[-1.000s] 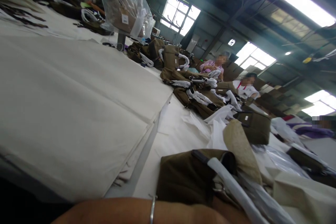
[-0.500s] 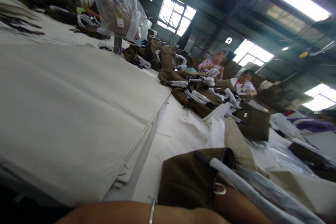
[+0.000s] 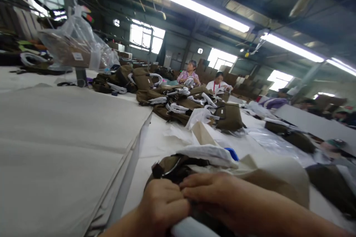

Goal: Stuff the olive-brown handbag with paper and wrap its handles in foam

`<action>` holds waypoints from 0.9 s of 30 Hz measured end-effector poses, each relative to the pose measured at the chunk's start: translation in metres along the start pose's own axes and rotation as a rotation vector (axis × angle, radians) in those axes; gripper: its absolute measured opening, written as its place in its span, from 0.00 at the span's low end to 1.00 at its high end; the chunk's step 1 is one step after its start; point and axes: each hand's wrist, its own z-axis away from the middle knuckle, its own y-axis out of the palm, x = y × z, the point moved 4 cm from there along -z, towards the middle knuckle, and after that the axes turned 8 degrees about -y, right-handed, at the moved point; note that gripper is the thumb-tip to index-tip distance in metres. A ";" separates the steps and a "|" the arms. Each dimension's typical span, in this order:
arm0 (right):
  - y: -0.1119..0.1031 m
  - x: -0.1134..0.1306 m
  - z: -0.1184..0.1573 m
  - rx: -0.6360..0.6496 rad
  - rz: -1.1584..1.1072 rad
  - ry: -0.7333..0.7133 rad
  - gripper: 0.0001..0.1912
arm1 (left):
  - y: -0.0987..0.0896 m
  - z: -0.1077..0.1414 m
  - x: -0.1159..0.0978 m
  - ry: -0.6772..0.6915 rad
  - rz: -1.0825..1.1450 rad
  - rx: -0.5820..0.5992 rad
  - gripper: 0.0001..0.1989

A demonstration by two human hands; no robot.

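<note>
An olive-brown handbag point(image 3: 171, 163) with dark trim and a metal ring lies at the table's near edge, partly hidden under both hands. My left hand point(image 3: 164, 205) is closed in a fist on the bag's near side, fingers curled on its edge. Beside it, touching or nearly touching, my right hand point(image 3: 213, 190) reaches in from the right, its fingers pressed together on the dark top of the bag. What lies under the fingertips is hidden. A white-wrapped handle point(image 3: 208, 153) arches behind my right hand, and another pale wrapped strip point(image 3: 191, 227) shows below.
Large off-white sheets point(image 3: 61, 129) are stacked at left. Beyond lies a pile of similar bags point(image 3: 178, 105) with wrapped handles. Beige paper point(image 3: 278, 177) and clear plastic point(image 3: 269, 142) lie at right. A plastic-wrapped bag point(image 3: 78, 52) hangs by a post. Two people point(image 3: 189, 76) sit across the table.
The view has turned right and up. Earlier one forearm with a bracelet crossed the bottom; now both hands show together on the bag, which sits differently, its ring now toward the left.
</note>
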 end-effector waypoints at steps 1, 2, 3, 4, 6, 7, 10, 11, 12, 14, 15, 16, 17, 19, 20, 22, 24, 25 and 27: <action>-0.015 0.004 0.019 -0.019 0.038 -0.018 0.16 | -0.007 -0.006 0.000 -0.052 -0.005 0.035 0.31; -0.030 0.007 0.042 -0.114 0.127 -0.036 0.19 | -0.013 -0.012 0.001 -0.111 -0.004 0.076 0.31; -0.040 0.008 0.070 -0.229 0.240 -0.015 0.19 | -0.017 -0.016 0.002 -0.174 -0.002 0.129 0.32; -0.046 0.009 0.100 -0.372 0.359 0.024 0.19 | -0.022 -0.019 0.003 -0.224 0.013 0.182 0.33; -0.041 0.008 0.161 -0.639 0.562 0.150 0.20 | -0.031 -0.025 0.007 -0.317 0.104 0.197 0.39; -0.030 0.004 0.186 -0.690 0.617 0.250 0.22 | -0.034 -0.028 0.009 -0.367 0.184 0.190 0.43; 0.018 -0.016 0.229 -0.741 0.455 0.523 0.43 | -0.032 -0.044 0.007 -0.485 0.360 0.222 0.43; 0.034 -0.025 0.233 -0.752 0.328 0.592 0.47 | -0.026 -0.051 0.001 -0.496 0.336 0.280 0.35; 0.047 -0.033 0.233 -0.781 0.177 0.680 0.49 | -0.017 -0.059 -0.008 -0.482 0.279 0.369 0.24; 0.063 -0.047 0.225 -0.844 -0.168 0.817 0.46 | 0.006 -0.073 -0.032 -0.363 0.158 0.551 0.10; 0.065 -0.050 0.218 -0.857 -0.304 0.847 0.42 | 0.019 -0.077 -0.044 -0.280 0.105 0.640 0.14; 0.062 -0.050 0.209 -0.861 -0.405 0.851 0.36 | 0.033 -0.079 -0.055 -0.194 0.049 0.709 0.23; 0.056 -0.049 0.200 -0.869 -0.466 0.834 0.29 | 0.046 -0.079 -0.063 -0.134 -0.026 0.760 0.33; 0.039 -0.040 0.187 -0.908 -0.549 0.749 0.20 | 0.065 -0.080 -0.067 -0.095 -0.228 0.743 0.44; 0.031 -0.035 0.182 -0.937 -0.608 0.689 0.18 | 0.069 -0.080 -0.065 -0.114 -0.320 0.695 0.44; 0.022 -0.026 0.178 -0.998 -0.733 0.549 0.20 | 0.068 -0.085 -0.058 -0.164 -0.379 0.529 0.34; 0.021 -0.025 0.184 -1.113 -0.755 0.488 0.22 | 0.055 -0.093 -0.047 -0.298 -0.312 0.344 0.23; 0.023 -0.027 0.191 -1.208 -0.691 0.509 0.22 | 0.047 -0.097 -0.040 -0.397 -0.249 0.257 0.18; 0.032 -0.033 0.206 -1.388 -0.457 0.613 0.23 | 0.028 -0.103 -0.026 -0.624 -0.163 0.070 0.14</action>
